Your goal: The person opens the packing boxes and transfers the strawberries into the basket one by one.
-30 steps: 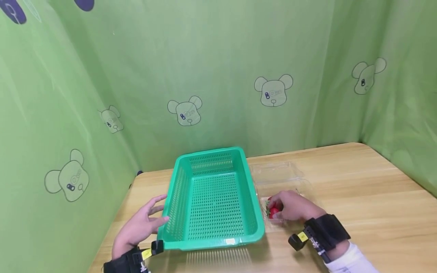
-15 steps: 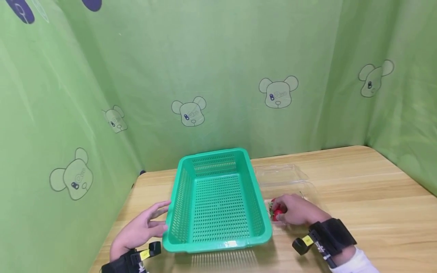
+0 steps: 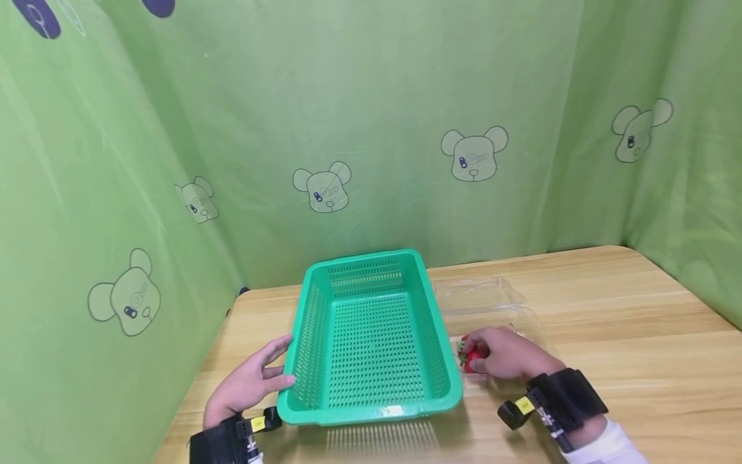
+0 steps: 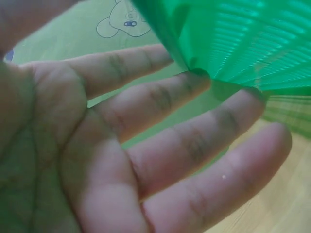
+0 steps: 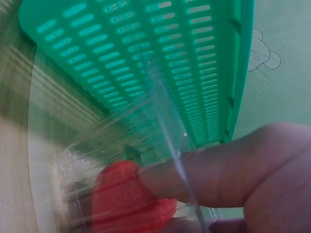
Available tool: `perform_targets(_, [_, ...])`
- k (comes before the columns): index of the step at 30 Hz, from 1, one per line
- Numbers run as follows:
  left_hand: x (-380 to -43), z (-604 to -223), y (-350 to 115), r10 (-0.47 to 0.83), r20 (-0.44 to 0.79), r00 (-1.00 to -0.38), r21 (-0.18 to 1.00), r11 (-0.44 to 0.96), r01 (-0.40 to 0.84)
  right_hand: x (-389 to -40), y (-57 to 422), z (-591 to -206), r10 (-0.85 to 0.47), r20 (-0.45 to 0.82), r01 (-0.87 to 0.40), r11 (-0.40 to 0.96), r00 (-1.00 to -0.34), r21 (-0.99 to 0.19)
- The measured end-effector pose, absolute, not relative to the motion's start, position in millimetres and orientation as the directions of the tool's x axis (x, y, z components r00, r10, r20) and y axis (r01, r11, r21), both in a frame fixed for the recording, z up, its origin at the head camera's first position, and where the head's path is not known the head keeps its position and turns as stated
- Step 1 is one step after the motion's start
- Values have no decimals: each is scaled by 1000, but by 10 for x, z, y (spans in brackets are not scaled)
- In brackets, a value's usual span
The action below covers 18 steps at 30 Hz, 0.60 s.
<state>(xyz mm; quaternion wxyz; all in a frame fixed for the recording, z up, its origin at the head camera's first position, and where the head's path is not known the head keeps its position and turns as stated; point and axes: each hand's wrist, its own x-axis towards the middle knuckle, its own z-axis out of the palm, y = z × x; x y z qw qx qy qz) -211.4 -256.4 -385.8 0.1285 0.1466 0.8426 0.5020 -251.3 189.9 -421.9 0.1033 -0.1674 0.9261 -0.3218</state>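
A green perforated plastic basket [image 3: 377,351] stands on the table in the head view. At its left side my left hand [image 3: 249,375] has its fingers spread, thumb by the rim; in the left wrist view the straight fingertips [image 4: 197,80] lie against the basket's outer wall. To the basket's right, my right hand [image 3: 510,353] reaches into a clear plastic box and pinches a red strawberry [image 3: 472,361] with green leaves. From the right wrist view, a finger presses on the strawberry [image 5: 121,199] behind the box's transparent wall [image 5: 167,116].
The box's clear lid [image 3: 475,294] lies folded back behind it on the wooden table [image 3: 626,335]. A green curtain [image 3: 382,116] with bear-head prints rises behind the table and along both sides.
The head view has shifted slightly. My left hand's thumb has moved up to the basket's rim. My right hand stays at the strawberry in the box.
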Motion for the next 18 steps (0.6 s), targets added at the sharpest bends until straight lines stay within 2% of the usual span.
perform_targets(18, [-2132, -3870, -2556, 384, -79, -920, 893, 438, 106, -2475, 1907, -4166, -361, -60, -238, 722, -931, -650])
